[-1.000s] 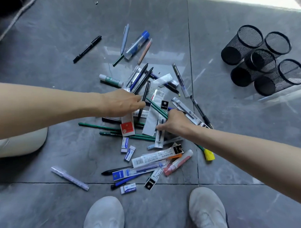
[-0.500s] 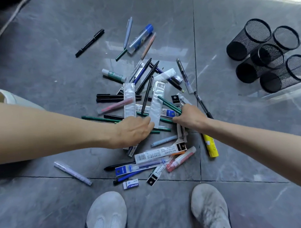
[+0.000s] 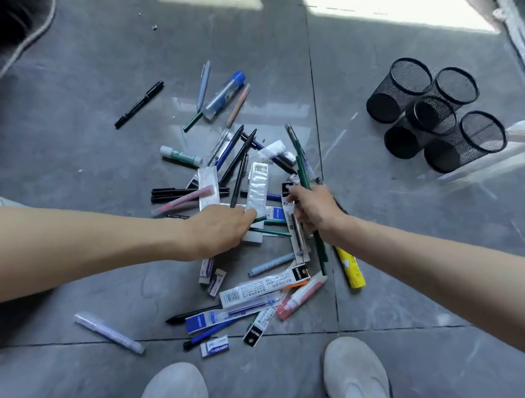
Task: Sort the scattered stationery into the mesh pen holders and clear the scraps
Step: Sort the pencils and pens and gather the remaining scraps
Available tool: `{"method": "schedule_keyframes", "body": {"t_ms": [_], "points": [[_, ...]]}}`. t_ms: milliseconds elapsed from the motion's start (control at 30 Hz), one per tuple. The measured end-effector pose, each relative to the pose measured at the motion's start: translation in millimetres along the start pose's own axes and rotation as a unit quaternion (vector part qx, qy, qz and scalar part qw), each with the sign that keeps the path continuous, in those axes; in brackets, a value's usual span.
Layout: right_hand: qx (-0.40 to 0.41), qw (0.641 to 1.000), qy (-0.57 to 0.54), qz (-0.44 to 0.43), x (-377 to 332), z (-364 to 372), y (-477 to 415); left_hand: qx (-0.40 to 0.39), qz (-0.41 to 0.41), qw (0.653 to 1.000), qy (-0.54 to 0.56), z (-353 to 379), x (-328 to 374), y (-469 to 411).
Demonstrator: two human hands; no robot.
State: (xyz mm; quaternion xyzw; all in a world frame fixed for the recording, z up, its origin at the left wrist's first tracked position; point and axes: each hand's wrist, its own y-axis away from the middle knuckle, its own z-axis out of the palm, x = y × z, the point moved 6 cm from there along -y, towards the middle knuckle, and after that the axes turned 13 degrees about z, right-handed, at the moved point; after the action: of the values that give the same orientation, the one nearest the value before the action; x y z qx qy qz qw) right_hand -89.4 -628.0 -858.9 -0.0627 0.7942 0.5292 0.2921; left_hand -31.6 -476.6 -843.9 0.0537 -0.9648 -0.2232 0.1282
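Four mesh pen holders (image 3: 383,105) stand bunched at the upper right of the head view, touching one another and well apart from the stationery pile (image 3: 234,182). They look empty, so I judge the sorting has hardly begun. The pile sprawls across grey floor tiles (image 3: 75,151), just ahead of two pale shoes (image 3: 172,389).

The right hand (image 3: 315,212) has its fingers curled round a few green pencils (image 3: 302,170), which stick out past the knuckles and again below the wrist. The left hand (image 3: 220,230) lies over the middle of the pile with its fingertips at a clear wrapper (image 3: 258,193). Its palm faces down, so I cannot tell whether it pinches anything.

The pencils should be light, stiff and slim, and apt to roll or slide on the glossy tile. A bundled grip near mid-length, as the right hand has, looks sound. The wrappers and refill packets (image 3: 252,288) are probably thin, limp and slick, so they are best pinched at an edge, not scooped. The yellow marker (image 3: 351,270) and the glue stick (image 3: 181,155) are thicker and can be taken round the barrel. The eraser (image 3: 215,347) near the shoes is a small block, best picked up by its sides. A black marker (image 3: 139,105) lies alone at the upper left.
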Motion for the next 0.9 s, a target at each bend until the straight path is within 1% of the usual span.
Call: {"method": "schedule_keyframes", "body": {"t_ms": [33, 100, 167, 267, 300, 333, 433, 467, 500, 567, 633, 700, 800, 900], "points": [[-0.024, 0.999, -0.027, 0.016, -0.2, 0.0, 2.1, 0.033, -0.012, 0.999, 0.030, -7.1, -0.9, -0.9], [-0.067, 0.995, -0.069, 0.037, 0.7, 1.8, 5.7, 0.105, -0.042, 0.983, 0.148, -22.5, -3.9, -1.5], [-0.119, 0.981, -0.138, 0.063, 2.0, 5.0, 7.7, 0.173, -0.079, 0.944, 0.270, -36.5, -10.7, -1.0], [-0.192, 0.949, -0.233, 0.095, 2.2, 13.2, 7.4, 0.222, -0.116, 0.893, 0.375, -45.0, -17.5, 0.6], [-0.203, 0.945, -0.239, 0.097, 1.6, 14.7, 7.8, 0.236, -0.127, 0.868, 0.417, -45.9, -19.2, -0.7], [-0.211, 0.944, -0.234, 0.094, 1.1, 16.5, 8.6, 0.252, -0.138, 0.832, 0.474, -47.2, -20.0, -1.8], [-0.241, 0.950, -0.186, 0.068, -3.2, 24.3, 19.7, 0.283, -0.183, 0.698, 0.632, -49.5, -22.6, -7.0], [-0.246, 0.953, -0.169, 0.057, -5.0, 27.6, 22.4, 0.278, -0.190, 0.669, 0.663, -50.1, -21.8, -9.6], [-0.245, 0.955, -0.156, 0.048, -7.2, 30.7, 25.2, 0.268, -0.191, 0.650, 0.685, -50.1, -20.6, -12.7], [-0.227, 0.963, -0.141, 0.032, -11.8, 35.5, 28.4, 0.248, -0.186, 0.637, 0.706, -52.1, -17.2, -17.5], [-0.211, 0.965, -0.157, 0.026, -14.6, 40.0, 25.9, 0.232, -0.179, 0.635, 0.715, -54.1, -14.1, -20.9], [-0.193, 0.965, -0.173, 0.038, -14.4, 40.3, 23.5, 0.208, -0.178, 0.640, 0.718, -56.0, -10.6, -22.0], [-0.144, 0.983, -0.107, 0.047, -9.5, 34.2, 18.3, 0.171, -0.186, 0.650, 0.717, -54.8, -8.7, -21.5], [-0.126, 0.984, -0.114, 0.046, -8.1, 29.3, 19.0, 0.128, -0.208, 0.654, 0.716, -49.8, -9.1, -20.2]]}}
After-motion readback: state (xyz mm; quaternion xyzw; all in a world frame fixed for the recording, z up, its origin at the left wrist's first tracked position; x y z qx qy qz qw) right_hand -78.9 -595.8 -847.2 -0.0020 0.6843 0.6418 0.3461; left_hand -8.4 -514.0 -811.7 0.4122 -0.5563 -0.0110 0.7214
